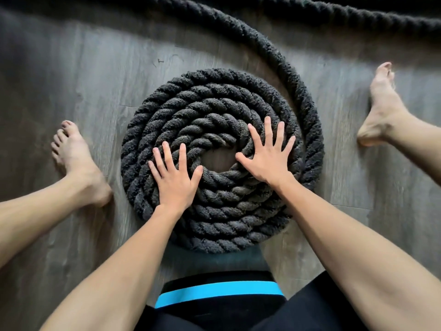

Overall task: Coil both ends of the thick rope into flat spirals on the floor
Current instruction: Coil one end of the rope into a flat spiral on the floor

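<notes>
Pressing one rope spiral [214, 91], two hands [175, 185] [267, 163]

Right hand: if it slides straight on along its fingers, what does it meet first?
The right hand lies flat on the spiral, so first its outer turns. Past the rim, a strip of floor, then probably the loose rope curving in.

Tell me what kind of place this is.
Likely an indoor room, perhaps a home workout space. The floor is grey wood-look planks, a thick black rope lies coiled flat on it, and the person's bare feet rest on the planks.
</notes>
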